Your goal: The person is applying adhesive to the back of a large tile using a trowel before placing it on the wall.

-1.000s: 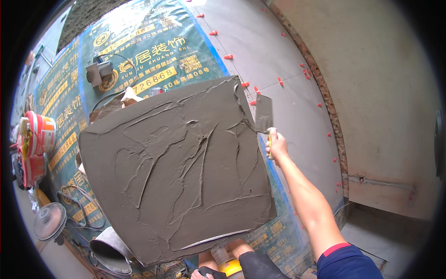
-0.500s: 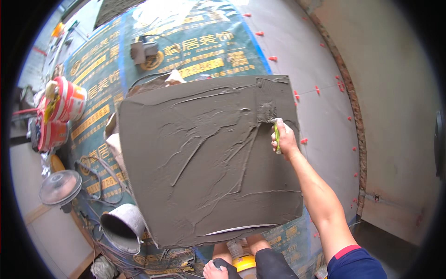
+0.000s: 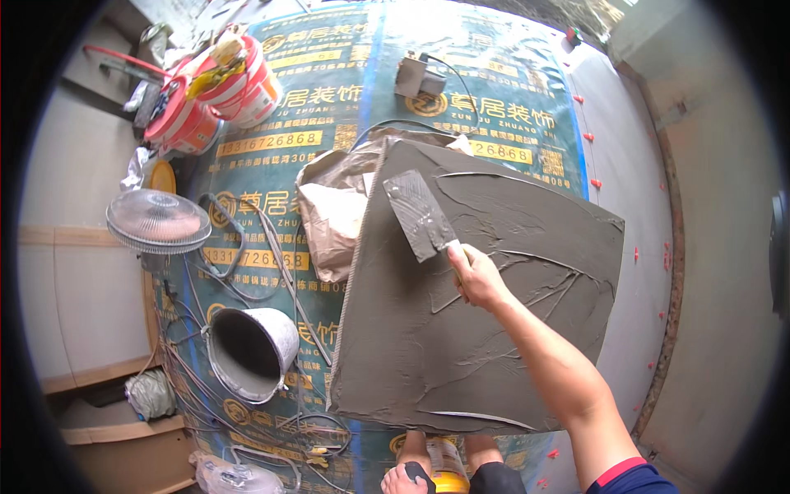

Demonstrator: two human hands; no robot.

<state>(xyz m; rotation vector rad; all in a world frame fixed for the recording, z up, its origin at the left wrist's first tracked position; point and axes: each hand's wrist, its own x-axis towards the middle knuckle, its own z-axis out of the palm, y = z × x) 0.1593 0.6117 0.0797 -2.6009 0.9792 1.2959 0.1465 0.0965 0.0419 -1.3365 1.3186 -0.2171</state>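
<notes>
A large tile (image 3: 387,346) coated in wet grey mortar lies in front of me, its surface streaked with ridges. My right hand (image 3: 480,278) is closed round the handle of a trowel (image 3: 418,216). The trowel's flat rectangular blade, smeared with mortar, lies over the tile's far left part. My left hand (image 3: 405,479) rests on my left knee at the lower edge, with nothing visible in it. Between my legs stands a yellow and white bucket (image 3: 449,480), partly hidden by the tile.
Left of the tile are crumpled brown paper (image 3: 329,214), a grey mortar bucket (image 3: 280,342), cables (image 3: 276,247) and a fan (image 3: 158,221). Red-and-white buckets (image 3: 255,90) stand farther back. Green printed sheeting covers the floor; laid tiles with red spacers (image 3: 587,137) run along the right wall.
My right hand has carried the trowel from the tile's far right corner leftward to its far left part. The view has turned, so the tile now appears farther right. The left hand stays on the knee.
</notes>
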